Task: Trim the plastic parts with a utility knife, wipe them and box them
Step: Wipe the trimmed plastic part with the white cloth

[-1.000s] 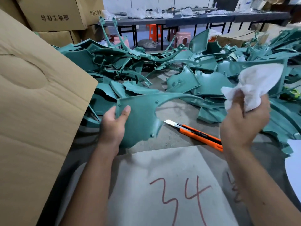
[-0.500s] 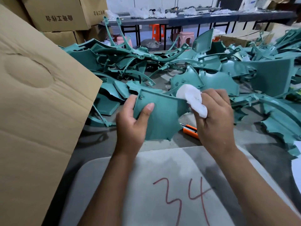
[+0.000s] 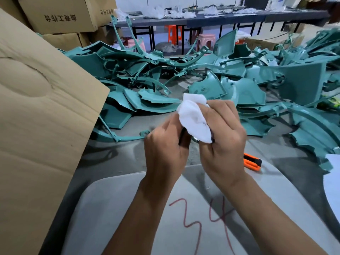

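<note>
My left hand (image 3: 165, 150) is curled round a teal plastic part (image 3: 182, 137). The part is turned edge-on and almost wholly hidden between my hands. My right hand (image 3: 223, 142) grips a crumpled white cloth (image 3: 195, 120) and presses it against that part. An orange utility knife (image 3: 252, 162) lies on the table just right of my right wrist, partly hidden by it. A big pile of teal plastic parts (image 3: 152, 100) covers the table behind my hands.
A large cardboard box flap (image 3: 46, 126) rises on the left. A grey board (image 3: 128, 208) marked "34" in red lies under my forearms. Stacked cartons (image 3: 58, 17) stand at the back left, with long tables and plastic stools (image 3: 205, 40) beyond.
The teal part has turned from face-on to edge-on and both hands have closed together around it. The cloth came down from the air onto the part. More of the knife now shows.
</note>
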A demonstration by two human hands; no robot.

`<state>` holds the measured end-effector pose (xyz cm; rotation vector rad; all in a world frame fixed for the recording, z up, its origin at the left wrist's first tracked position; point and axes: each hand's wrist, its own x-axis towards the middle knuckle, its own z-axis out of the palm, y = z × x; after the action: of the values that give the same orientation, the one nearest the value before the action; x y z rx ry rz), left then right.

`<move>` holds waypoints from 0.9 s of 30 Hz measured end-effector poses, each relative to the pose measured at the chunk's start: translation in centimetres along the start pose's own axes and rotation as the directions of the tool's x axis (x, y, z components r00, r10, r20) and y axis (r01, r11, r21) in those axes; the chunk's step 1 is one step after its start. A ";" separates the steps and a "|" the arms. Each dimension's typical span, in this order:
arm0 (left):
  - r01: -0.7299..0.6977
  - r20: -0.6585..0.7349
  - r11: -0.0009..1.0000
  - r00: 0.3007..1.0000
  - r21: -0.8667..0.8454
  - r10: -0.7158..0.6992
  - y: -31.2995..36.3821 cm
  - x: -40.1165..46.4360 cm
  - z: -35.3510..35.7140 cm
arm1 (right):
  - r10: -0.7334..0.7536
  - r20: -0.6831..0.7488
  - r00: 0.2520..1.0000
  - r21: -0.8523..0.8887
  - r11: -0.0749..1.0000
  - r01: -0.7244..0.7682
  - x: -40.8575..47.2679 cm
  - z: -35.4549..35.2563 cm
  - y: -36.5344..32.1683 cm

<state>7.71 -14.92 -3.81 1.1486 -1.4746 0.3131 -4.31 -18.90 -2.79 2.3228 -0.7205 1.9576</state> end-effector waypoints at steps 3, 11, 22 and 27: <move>-0.032 0.003 0.992 0.999 0.120 0.032 -0.2 0.3 -0.1 | -0.012 0.017 1.000 0.048 0.999 0.011 0.1 -0.2 -0.2; -0.017 0.013 0.988 1.000 0.152 0.016 -1.1 -0.2 -0.7 | -0.040 0.200 0.979 0.047 0.998 0.032 -0.1 0.1 -0.6; 0.013 0.075 0.997 0.997 0.075 -0.019 -2.0 0.9 -1.2 | -0.079 -0.070 0.994 -0.130 0.989 0.070 0.0 -1.2 -1.0; 0.180 0.235 0.983 0.957 -0.031 -0.168 -3.0 0.6 -1.4 | -0.086 -0.070 0.994 -0.141 0.987 0.075 0.0 -0.9 -1.3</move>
<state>11.02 -15.59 -4.16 1.2965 -1.5596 0.0180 -4.73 -17.48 -2.25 2.1519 -0.7205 1.8856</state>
